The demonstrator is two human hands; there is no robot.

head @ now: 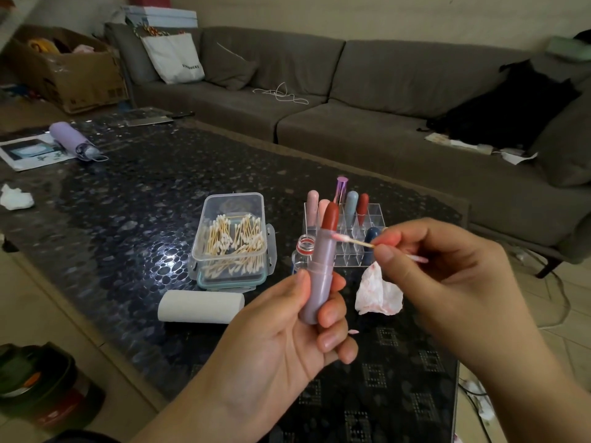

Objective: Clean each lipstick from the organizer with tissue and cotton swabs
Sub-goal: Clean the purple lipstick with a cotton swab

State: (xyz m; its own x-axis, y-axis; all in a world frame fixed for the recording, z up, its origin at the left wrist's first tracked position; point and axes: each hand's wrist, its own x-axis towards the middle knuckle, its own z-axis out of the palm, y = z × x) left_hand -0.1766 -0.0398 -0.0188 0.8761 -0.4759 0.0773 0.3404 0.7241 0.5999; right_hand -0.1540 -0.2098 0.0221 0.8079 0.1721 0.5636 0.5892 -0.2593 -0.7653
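Note:
My left hand [287,327] grips an upright lilac lipstick [319,270] with its red bullet extended. My right hand [447,270] pinches a wooden cotton swab [353,240]. The swab's pink-stained tip touches the rim of the tube just below the bullet. Behind them stands a clear acrylic organizer [371,219] holding several lipsticks. A crumpled tissue [379,294] stained pink lies on the table under my right hand. A clear box of cotton swabs [232,241] sits open to the left, with a tissue roll [200,306] lying in front of it.
A small open clear bottle [303,251] stands beside the swab box. A purple folded umbrella [72,139] and a paper lie at the table's far left, a crumpled tissue [14,198] at the left edge. A grey sofa [351,100] runs behind the dark table [128,203].

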